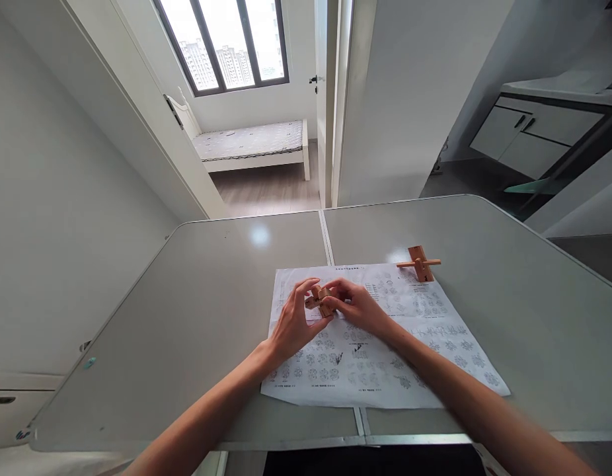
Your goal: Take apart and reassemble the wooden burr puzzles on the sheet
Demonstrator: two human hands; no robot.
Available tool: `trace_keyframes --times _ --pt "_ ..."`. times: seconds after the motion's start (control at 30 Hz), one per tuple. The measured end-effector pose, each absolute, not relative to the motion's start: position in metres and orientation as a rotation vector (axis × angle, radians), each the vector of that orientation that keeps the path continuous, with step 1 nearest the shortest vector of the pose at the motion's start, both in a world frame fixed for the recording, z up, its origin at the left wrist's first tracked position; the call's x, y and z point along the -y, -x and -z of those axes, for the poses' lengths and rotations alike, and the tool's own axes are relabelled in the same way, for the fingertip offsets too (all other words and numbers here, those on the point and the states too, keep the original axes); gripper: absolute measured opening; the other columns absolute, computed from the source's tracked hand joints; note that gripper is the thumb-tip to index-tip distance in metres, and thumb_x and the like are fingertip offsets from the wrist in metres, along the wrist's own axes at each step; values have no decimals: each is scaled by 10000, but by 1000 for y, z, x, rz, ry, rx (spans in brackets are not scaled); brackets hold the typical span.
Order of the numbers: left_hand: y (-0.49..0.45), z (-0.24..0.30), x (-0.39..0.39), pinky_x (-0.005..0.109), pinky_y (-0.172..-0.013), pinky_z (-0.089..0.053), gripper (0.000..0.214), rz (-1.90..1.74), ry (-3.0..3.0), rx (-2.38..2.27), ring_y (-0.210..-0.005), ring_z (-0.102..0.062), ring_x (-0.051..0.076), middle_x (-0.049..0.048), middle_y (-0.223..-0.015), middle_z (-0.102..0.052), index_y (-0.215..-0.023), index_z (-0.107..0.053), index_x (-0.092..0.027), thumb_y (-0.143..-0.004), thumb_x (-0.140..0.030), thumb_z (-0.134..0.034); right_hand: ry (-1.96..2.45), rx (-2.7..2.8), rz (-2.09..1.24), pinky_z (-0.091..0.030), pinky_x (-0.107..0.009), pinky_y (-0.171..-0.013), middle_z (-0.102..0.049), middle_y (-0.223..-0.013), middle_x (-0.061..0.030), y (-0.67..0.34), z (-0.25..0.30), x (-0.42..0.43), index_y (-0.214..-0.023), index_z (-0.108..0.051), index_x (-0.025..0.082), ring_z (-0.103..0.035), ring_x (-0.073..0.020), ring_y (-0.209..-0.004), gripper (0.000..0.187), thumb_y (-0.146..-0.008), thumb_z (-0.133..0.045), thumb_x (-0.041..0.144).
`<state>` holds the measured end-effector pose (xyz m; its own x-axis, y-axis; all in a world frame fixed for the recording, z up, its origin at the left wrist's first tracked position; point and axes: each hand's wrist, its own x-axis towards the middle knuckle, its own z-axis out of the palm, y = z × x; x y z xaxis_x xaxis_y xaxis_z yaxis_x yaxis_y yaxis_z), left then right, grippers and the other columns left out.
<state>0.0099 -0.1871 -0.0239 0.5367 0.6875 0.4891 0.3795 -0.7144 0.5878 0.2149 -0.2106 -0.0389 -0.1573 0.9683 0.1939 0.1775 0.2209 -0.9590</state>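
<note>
Between both hands is a small wooden interlocking puzzle (320, 301), made of several notched blocks fitted across each other. My left hand (297, 316) grips it from the left, with the thumb below and the fingers above. On the right side, my right hand (349, 300) pinches one of its blocks between thumb and fingertips. Parts of the puzzle are hidden behind the fingers. Under the hands lies a large white instruction sheet (380, 380) printed with rows of small diagrams. More wooden puzzle pieces (421, 264), crossed over one another, rest at the sheet's upper right corner.
The grey table (201, 317) has a metal seam down its middle and a raised metal edge. Beyond it are a doorway, a bed (256, 140) and a window (227, 43). A white cabinet (536, 129) stands at the far right.
</note>
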Motion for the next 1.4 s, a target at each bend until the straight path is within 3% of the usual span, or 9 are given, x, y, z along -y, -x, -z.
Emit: trace_keyframes --times 0.1,0.27,0.47,0.73,0.93,1.13,1.4 --pt "-10 25 186 445 -920 -608 745 -1052 -2387 -839 -1116 -681 250 116 -1362 -579 -1473 -360 -301 -868 -230 -789 1115 1544 -1052 -491 -303 -644 -639 -772 7 -214 38 211 -1108 -632 213 -583 -168 -676 383 -972 -637 571" --pt "-11 25 187 471 -991 -571 710 -1137 -2521 -781 -1218 -639 280 142 -1359 -601 -1462 -374 -265 -882 -217 -781 1191 1534 -963 -438 -280 -586 -578 -735 19 -212 33 214 -958 -592 222 -544 -159 -655 318 -971 -642 536" --pt "-13 21 190 440 -988 -557 635 -1189 -2663 -693 -1197 -671 267 131 -1304 -645 -1428 -407 -251 -898 -169 -747 1223 1501 -972 -406 -268 -536 -553 -699 34 -210 28 217 -840 -508 234 -505 -144 -600 324 -954 -640 507" --pt "-12 22 186 427 -941 -569 572 -1234 -2783 -625 -1142 -696 258 133 -1274 -668 -1392 -429 -236 -911 -140 -724 1198 1628 -916 -428 -288 -607 -606 -769 3 -209 29 214 -1000 -662 203 -532 -155 -651 337 -993 -609 536" --pt "-13 22 187 424 -930 -575 591 -1242 -2819 -597 -1139 -701 255 129 -1259 -672 -1415 -420 -236 -915 -132 -716 1083 1668 -925 -430 -311 -699 -601 -849 -32 -210 29 213 -827 -660 194 -550 -175 -747 427 -1034 -539 547" --pt "-13 17 190 422 -931 -585 600 -1232 -2841 -549 -1155 -700 251 114 -1239 -672 -1424 -419 -247 -917 -118 -713 1052 1672 -1006 -423 -300 -681 -606 -849 -25 -216 27 211 -847 -683 197 -541 -175 -741 422 -1022 -550 557" --pt "-16 19 192 447 -956 -610 676 -1254 -2711 -618 -1195 -674 263 114 -1284 -616 -1468 -380 -289 -909 -173 -743 991 1563 -1247 -439 -305 -794 -602 -884 -19 -222 14 210 -820 -683 201 -561 -193 -840 405 -994 -595 555"
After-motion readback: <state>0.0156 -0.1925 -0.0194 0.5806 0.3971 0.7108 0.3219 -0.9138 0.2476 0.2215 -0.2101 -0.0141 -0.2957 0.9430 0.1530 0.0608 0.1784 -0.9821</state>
